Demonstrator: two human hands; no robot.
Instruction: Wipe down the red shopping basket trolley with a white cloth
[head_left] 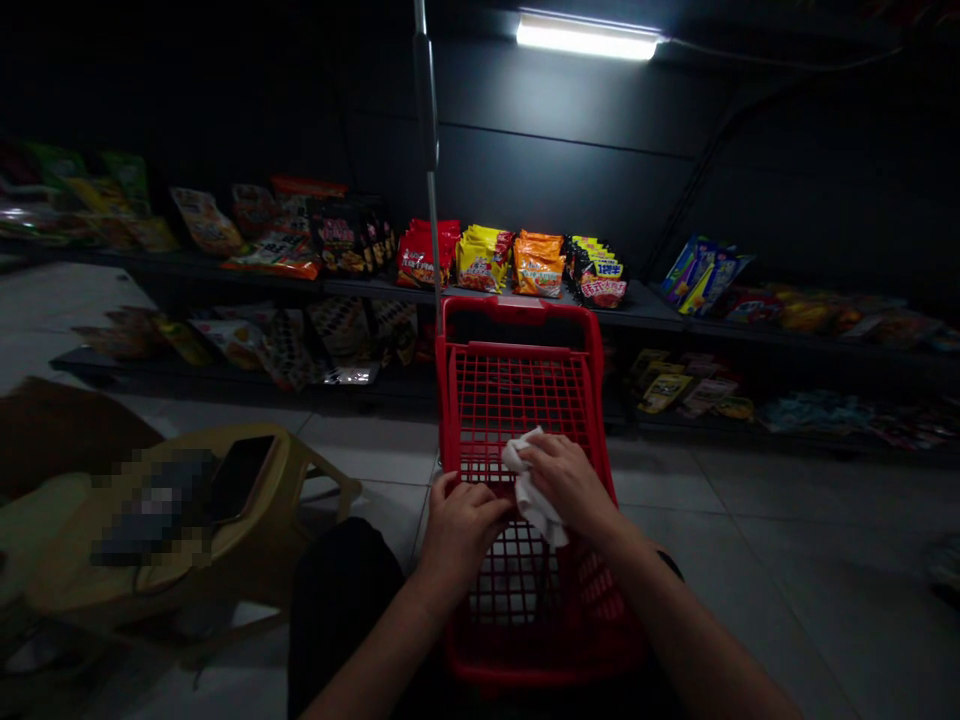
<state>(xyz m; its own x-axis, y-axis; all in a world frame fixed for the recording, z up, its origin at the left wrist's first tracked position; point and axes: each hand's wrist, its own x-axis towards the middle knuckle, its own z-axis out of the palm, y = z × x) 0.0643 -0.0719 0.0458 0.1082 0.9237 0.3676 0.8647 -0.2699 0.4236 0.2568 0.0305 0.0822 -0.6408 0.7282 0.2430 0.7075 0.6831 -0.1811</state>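
Observation:
A red plastic shopping basket (pixel 517 390) lies tipped in front of me, its mesh side facing up. My right hand (pixel 566 480) is closed around a white cloth (pixel 536 505) and presses it against the mesh. My left hand (pixel 461 525) is curled on the basket's left edge beside the cloth, gripping the rim. My dark-clothed knee (pixel 345 600) shows below the left forearm.
Low dark shelves along the wall carry rows of snack packets (pixel 510 262). A yellow plastic stool (pixel 247 500) with a dark phone (pixel 240 475) on it stands at the left. A metal pole (pixel 429 150) rises behind the basket. Pale floor tiles (pixel 787 540) spread to the right.

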